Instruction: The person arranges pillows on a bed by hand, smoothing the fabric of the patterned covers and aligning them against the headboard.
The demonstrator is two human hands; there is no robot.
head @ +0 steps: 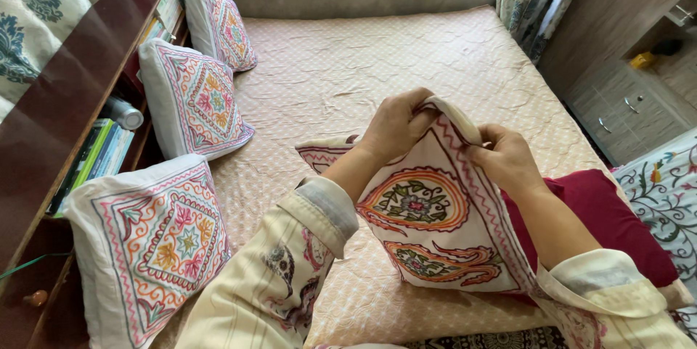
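Midway through working the embroidered cushion cover (435,211) over the maroon cushion (602,218) on the bed (348,66), left hand (396,128) and right hand (508,160) pinching the cover's open edge, fingers clamped on cloth; likely next, tugging it further down

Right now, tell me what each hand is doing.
Left hand: closed, gripping the top edge of the embroidered cushion cover.
Right hand: closed, pinching the same edge of the cover.
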